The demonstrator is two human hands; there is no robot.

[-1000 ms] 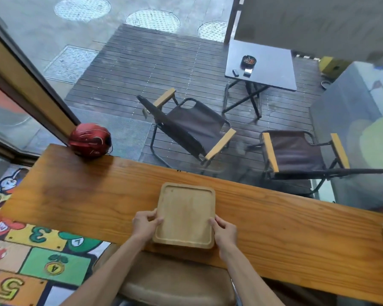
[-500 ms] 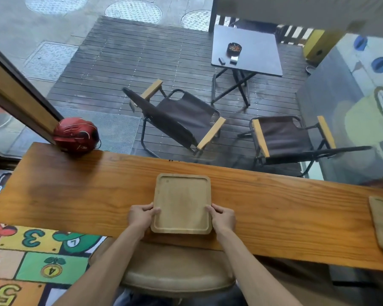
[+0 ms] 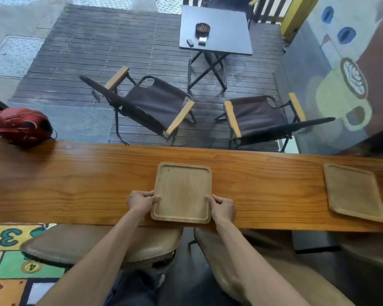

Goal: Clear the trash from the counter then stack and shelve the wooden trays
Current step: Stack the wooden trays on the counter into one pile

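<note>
A square pale wooden tray (image 3: 182, 191) lies at the near edge of the long wooden counter (image 3: 75, 184), straight ahead of me. My left hand (image 3: 140, 202) grips its left rim near the front corner and my right hand (image 3: 222, 208) grips its right rim. The tray holds nothing. A second wooden tray (image 3: 354, 192), also bare, lies flat on the counter far to the right, turned slightly askew.
A red helmet (image 3: 23, 127) sits at the counter's far left by the window. Two padded stools (image 3: 97, 246) stand under the counter's near edge. Beyond the glass are folding chairs (image 3: 150, 107) and a small black table (image 3: 215, 29).
My view has swung right, bringing the second tray fully into sight. Both hands keep their grip on the first tray, which stays at the counter's near edge.
</note>
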